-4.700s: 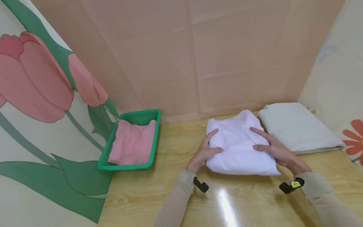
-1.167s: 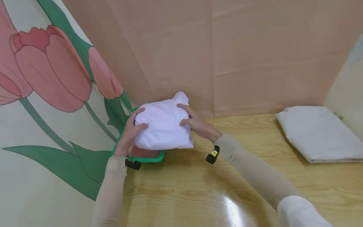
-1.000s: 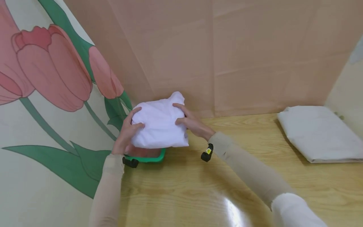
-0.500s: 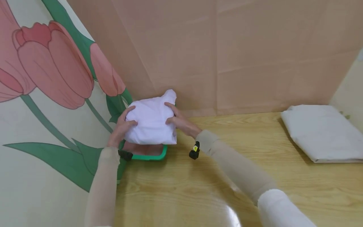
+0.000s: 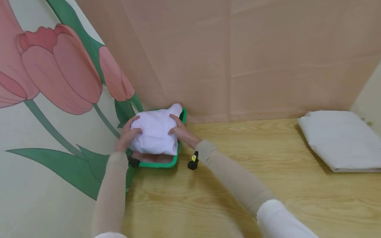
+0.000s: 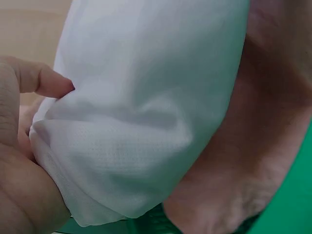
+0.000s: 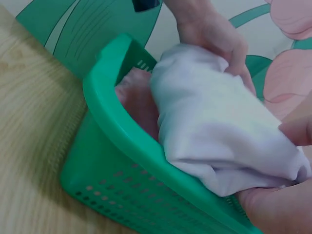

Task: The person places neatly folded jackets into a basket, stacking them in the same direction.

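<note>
Seen from my remote station in the head view, a white, softly rounded folded-cloth bundle (image 5: 154, 132) is held over the opening of a green, perforated plastic basket (image 5: 159, 164). The left hand (image 5: 126, 136) grasps its left end and the right hand (image 5: 181, 131) its right end, so that I read the long axis as running crosswise, from hand to hand. A rounded corner projects at the far right, pointing toward the pinkish-tan hanging sheet (image 5: 262, 66) behind. In the right wrist view I see the bundle's edge overlapping the basket's rim. Beneath it lies a crumpled pink cloth (image 5: 153, 158); I cannot tell whether the two touch. The basket stands on a pale wood-grained worktop (image 5: 172, 201), beside a wall painted with pink tulips (image 5: 63, 69). Well apart, to the right, a flat, greyish-white folded cloth (image 5: 339, 140) lies on the worktop.
</note>
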`<move>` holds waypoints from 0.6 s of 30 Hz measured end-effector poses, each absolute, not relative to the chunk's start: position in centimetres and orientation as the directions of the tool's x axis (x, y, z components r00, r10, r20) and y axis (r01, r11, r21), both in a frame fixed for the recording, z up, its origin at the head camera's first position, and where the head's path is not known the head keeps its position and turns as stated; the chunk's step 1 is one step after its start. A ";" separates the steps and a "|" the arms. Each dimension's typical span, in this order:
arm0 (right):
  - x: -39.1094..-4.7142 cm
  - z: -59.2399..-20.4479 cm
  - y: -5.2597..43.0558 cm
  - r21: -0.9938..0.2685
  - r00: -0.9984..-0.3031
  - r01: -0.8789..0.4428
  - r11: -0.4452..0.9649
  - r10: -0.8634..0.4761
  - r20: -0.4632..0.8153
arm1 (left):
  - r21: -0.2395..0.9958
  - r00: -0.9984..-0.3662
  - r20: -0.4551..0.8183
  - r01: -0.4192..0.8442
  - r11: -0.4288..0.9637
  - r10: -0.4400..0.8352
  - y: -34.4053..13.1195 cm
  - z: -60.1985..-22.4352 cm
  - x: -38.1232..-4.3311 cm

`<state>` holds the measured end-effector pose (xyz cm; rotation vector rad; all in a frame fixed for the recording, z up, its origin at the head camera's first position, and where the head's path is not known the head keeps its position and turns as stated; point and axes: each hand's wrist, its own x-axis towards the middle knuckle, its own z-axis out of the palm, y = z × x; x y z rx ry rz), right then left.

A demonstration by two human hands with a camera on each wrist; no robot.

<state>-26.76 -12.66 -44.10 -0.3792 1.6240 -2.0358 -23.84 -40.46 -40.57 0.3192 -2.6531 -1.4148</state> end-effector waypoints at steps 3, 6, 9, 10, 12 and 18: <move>-26.5 -44.5 -13.3 -0.948 -0.822 0.254 -0.190 -0.559 -0.108 | 0.825 -0.971 0.005 -0.133 0.550 -0.241 -40.4 -41.3 -23.9; -26.0 -44.9 -13.9 -0.943 -0.817 0.275 -0.188 -0.563 -0.125 | 0.828 -0.972 -0.002 -0.133 0.545 -0.234 -40.4 -41.9 -23.8; -25.6 -45.1 -14.4 -0.937 -0.816 0.296 -0.184 -0.559 -0.148 | 0.828 -0.976 -0.018 -0.137 0.544 -0.218 -40.6 -42.2 -23.6; -25.5 -45.2 -14.5 -0.935 -0.815 0.303 -0.182 -0.558 -0.156 | 0.826 -0.977 -0.025 -0.140 0.546 -0.212 -40.7 -42.3 -23.5; -25.2 -45.2 -14.7 -0.932 -0.818 0.315 -0.179 -0.549 -0.171 | 0.817 -0.980 -0.045 -0.149 0.558 -0.196 -40.8 -42.5 -23.4; -24.4 -45.2 -15.1 -0.924 -0.810 0.349 -0.154 -0.545 -0.216 | 0.756 -0.978 -0.107 -0.197 0.625 -0.178 -40.9 -43.2 -23.4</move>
